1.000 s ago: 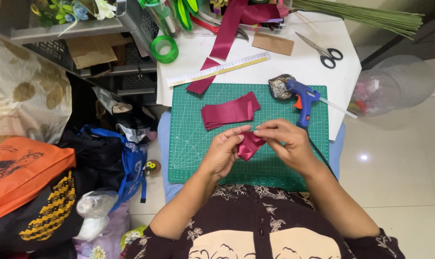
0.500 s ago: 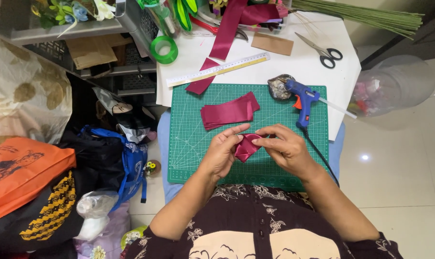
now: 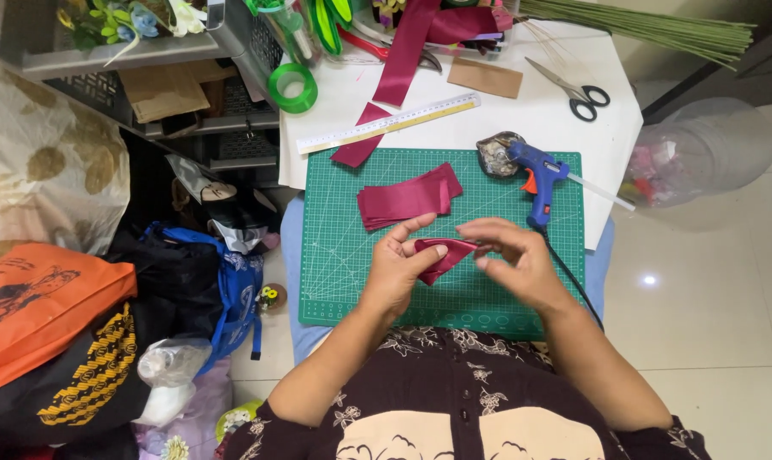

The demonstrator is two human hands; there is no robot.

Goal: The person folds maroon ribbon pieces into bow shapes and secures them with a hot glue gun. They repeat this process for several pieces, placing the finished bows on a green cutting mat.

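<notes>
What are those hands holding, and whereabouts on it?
A folded maroon ribbon piece. The left hand pinches its left end; the right hand touches its right tip with its fingertips.

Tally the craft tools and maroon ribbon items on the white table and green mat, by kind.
Scissors: 1
Ruler: 1
Glue gun: 1
Green tape roll: 1
Stack of cut ribbon pieces: 1
Folded ribbon piece held by left hand and right hand: 1
Total: 6
</notes>
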